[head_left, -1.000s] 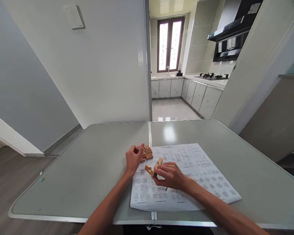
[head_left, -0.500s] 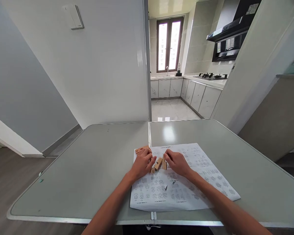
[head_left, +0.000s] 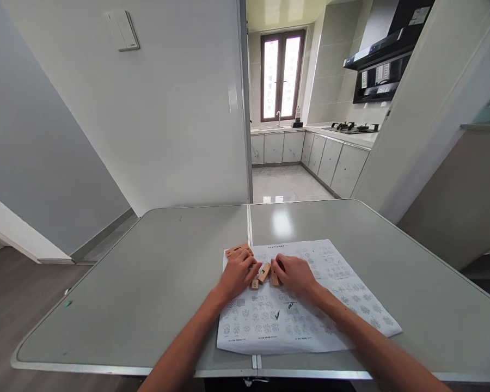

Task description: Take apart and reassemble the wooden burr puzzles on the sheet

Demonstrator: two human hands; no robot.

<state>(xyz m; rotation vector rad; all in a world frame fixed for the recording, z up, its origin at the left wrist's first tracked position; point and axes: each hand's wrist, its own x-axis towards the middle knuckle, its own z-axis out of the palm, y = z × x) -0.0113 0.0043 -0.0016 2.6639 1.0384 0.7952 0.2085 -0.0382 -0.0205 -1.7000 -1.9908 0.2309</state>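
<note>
Small wooden puzzle blocks (head_left: 264, 273) lie on a printed instruction sheet (head_left: 310, 316) spread on the grey table (head_left: 147, 283). My left hand (head_left: 239, 273) rests palm down over the blocks on the left, fingers curled onto them. My right hand (head_left: 294, 274) closes its fingertips on an upright block (head_left: 275, 278) just right of them. One more flat wooden piece (head_left: 237, 250) lies behind my left hand at the sheet's far left corner. How the blocks under my fingers fit together is hidden.
The table has a metal rim and a seam (head_left: 249, 223) down its middle. Behind it stand a white wall (head_left: 167, 109) and an open doorway to a kitchen (head_left: 302, 147) with cabinets, hob and window. A counter (head_left: 473, 179) rises at the right.
A second ago my right hand held a wooden piece lifted over the sheet, and my left was farther back. Both hands have since come down together onto the blocks and drifted slightly toward me.
</note>
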